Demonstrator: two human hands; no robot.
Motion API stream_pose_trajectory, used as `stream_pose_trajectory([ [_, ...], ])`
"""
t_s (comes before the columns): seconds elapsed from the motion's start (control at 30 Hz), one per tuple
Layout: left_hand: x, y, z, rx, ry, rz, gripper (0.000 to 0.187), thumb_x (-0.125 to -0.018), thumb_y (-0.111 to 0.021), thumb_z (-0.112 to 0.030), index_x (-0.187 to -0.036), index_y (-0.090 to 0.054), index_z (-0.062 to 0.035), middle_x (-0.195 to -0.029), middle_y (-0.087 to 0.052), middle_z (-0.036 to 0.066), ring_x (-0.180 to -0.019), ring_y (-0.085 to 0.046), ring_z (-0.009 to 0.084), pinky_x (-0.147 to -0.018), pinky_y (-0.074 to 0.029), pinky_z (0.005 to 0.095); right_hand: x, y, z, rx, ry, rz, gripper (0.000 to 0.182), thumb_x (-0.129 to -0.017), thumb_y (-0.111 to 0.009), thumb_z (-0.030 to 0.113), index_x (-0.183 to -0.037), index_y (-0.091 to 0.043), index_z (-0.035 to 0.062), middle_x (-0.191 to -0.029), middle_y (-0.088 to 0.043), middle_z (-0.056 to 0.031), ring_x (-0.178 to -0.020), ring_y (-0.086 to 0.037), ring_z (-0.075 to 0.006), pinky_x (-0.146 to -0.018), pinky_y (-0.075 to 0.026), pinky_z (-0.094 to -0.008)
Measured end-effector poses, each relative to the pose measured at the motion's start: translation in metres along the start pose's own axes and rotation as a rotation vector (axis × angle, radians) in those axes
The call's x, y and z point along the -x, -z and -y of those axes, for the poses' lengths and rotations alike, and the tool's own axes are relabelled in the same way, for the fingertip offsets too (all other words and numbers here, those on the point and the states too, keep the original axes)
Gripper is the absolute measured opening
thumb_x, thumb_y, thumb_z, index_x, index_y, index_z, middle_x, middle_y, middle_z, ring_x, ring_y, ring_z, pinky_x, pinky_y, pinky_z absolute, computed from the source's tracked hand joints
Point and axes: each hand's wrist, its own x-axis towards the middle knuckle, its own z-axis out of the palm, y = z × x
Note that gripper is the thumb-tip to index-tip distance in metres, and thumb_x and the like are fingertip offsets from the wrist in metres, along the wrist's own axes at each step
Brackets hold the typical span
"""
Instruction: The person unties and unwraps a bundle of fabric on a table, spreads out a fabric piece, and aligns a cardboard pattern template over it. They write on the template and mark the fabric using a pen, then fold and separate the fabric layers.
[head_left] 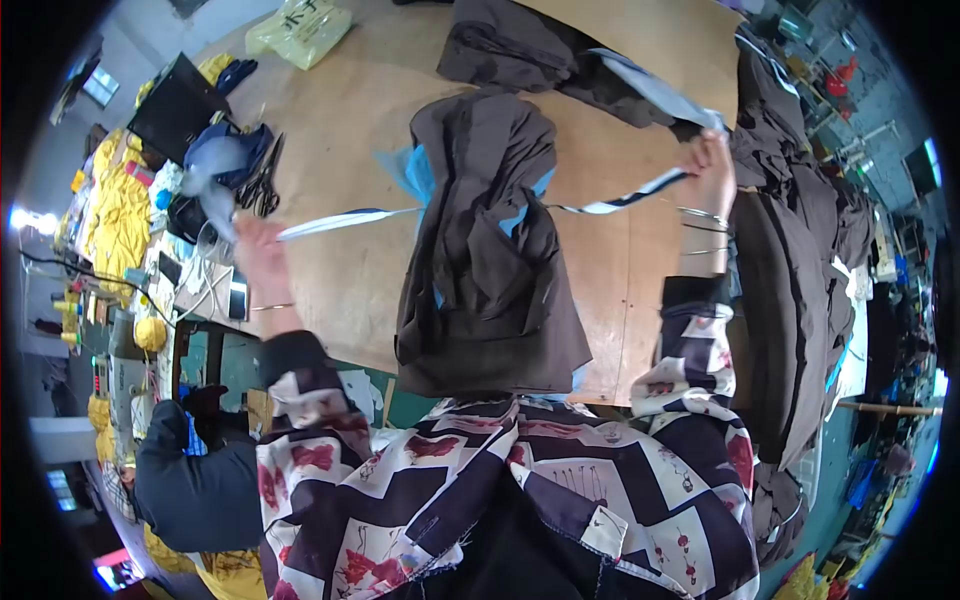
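Observation:
A folded bundle of dark brown garments [490,240] lies on the wooden table in front of me, with light blue pieces showing at its sides. A narrow white-and-dark fabric strip [345,220] stretches out from both sides of the bundle; its middle is hidden by the bundle. My left hand [260,245] is closed on the strip's left part, and a loose, blurred tail rises beyond the fingers. On the other side, my right hand [706,160] is closed on the right part, held out from the bundle, with another pale tail trailing up and left.
More brown garments [510,45] lie at the table's far side, and a large pile [790,300] hangs at the right. Black scissors [266,180] and a phone [237,300] sit at the left. A yellowish plastic bag [300,32] lies far left. A person in dark clothing [195,480] is at lower left.

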Motion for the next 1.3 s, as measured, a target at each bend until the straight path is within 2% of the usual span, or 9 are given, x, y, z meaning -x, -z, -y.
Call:
stream_pose_trajectory([
  [0.03,0.005,0.049,-0.025,0.178,0.109,0.163,0.018,-0.093,-0.047,-0.026,-0.096,-0.057,-0.0104,-0.08,-0.054,0.004,-0.082,-0.053,0.0183,-0.077,-0.043,0.0349,-0.015,0.027,0.003,-0.022,-0.026,0.034,0.02,-0.094,-0.049,0.027,-0.087,-0.053,0.0088,-0.065,-0.036,0.0032,-0.056,-0.03,-0.0079,-0.05,-0.03,-0.0215],
  [0.17,0.076,0.11,-0.037,-0.349,0.444,-0.993,0.015,-0.084,-0.056,-0.024,-0.078,-0.058,-0.0108,-0.06,-0.044,-0.003,-0.057,-0.047,0.0106,-0.049,-0.036,0.0256,-0.05,0.133,-0.006,0.848,0.064,-0.338,0.031,-0.091,-0.054,0.032,-0.084,-0.062,0.003,-0.074,-0.062,-0.0073,-0.067,-0.06,-0.0189,-0.062,-0.047,-0.0305],
  [0.27,0.131,0.11,0.011,-0.678,0.193,-0.712,0.016,-0.089,-0.056,-0.022,-0.097,-0.062,-0.0092,-0.074,-0.056,-0.005,-0.063,-0.051,0.0065,-0.052,-0.038,0.0189,-0.009,0.176,-0.03,2.105,0.173,-0.444,0.034,-0.08,-0.063,0.034,-0.092,-0.064,0.0022,-0.083,-0.065,-0.0183,-0.082,-0.064,-0.0344,-0.075,-0.051,-0.0406],
  [0.37,0.146,-0.031,0.061,-0.643,0.206,-0.141,0.02,-0.089,-0.057,-0.013,-0.104,-0.059,-0.0005,-0.1,-0.062,0.008,-0.094,-0.06,0.0173,-0.084,-0.046,0.0281,0.055,0.152,-0.105,1.131,0.092,0.111,0.028,-0.079,-0.067,0.023,-0.097,-0.062,0.0024,-0.086,-0.064,-0.0123,-0.079,-0.062,-0.0284,-0.066,-0.049,-0.0374],
  [0.4,0.149,-0.059,0.084,-0.512,0.242,0.025,0.019,-0.09,-0.055,-0.012,-0.103,-0.059,0.0002,-0.098,-0.064,0.007,-0.09,-0.062,0.0172,-0.081,-0.048,0.0283,0.1,0.092,-0.103,1.653,0.36,0.345,0.037,-0.08,-0.067,0.03,-0.102,-0.058,0.0017,-0.08,-0.062,-0.0101,-0.074,-0.061,-0.0272,-0.064,-0.048,-0.0349],
  [0.6,0.155,-0.108,0.167,-1.281,0.315,0.183,0.019,-0.087,-0.053,-0.018,-0.094,-0.059,-0.0012,-0.091,-0.063,0.019,-0.084,-0.063,0.0318,-0.073,-0.048,0.0356,0.207,0.026,-0.132,1.39,-0.446,-0.055,0.063,-0.078,-0.065,0.051,-0.097,-0.055,-0.0089,-0.079,-0.06,-0.0172,-0.076,-0.061,-0.0303,-0.07,-0.048,-0.0353],
  [0.9,0.152,-0.045,0.218,-0.99,0.763,-0.002,0.066,-0.089,-0.039,-0.062,-0.109,-0.058,-0.0019,-0.115,-0.057,0.006,-0.107,-0.05,0.0202,-0.089,-0.039,0.0327,0.229,0.052,-0.154,1.09,-0.411,-0.142,0.06,-0.085,-0.053,0.054,-0.094,-0.063,-0.0046,-0.09,-0.063,-0.028,-0.097,-0.06,-0.0391,-0.083,-0.046,-0.0394],
  [1.17,0.16,-0.137,0.222,-1.661,0.229,0.209,0.073,-0.078,-0.057,-0.058,-0.096,-0.061,0.0126,-0.09,-0.063,0.029,-0.093,-0.058,0.0436,-0.083,-0.044,0.0435,0.218,0.012,-0.132,1.191,-0.728,-0.08,0.111,-0.06,-0.058,0.079,-0.11,-0.047,-0.019,-0.105,-0.058,-0.0327,-0.101,-0.059,-0.0389,-0.085,-0.047,-0.0367],
  [1.3,0.146,-0.149,0.197,-1.475,0.521,0.212,0.051,-0.077,-0.066,-0.036,-0.1,-0.063,0.0092,-0.099,-0.063,0.025,-0.094,-0.06,0.0367,-0.083,-0.044,0.0376,0.22,-0.013,-0.14,1.266,-0.708,-0.024,0.112,-0.055,-0.066,0.076,-0.113,-0.041,-0.0173,-0.106,-0.058,-0.0302,-0.101,-0.06,-0.0375,-0.087,-0.048,-0.0379],
])
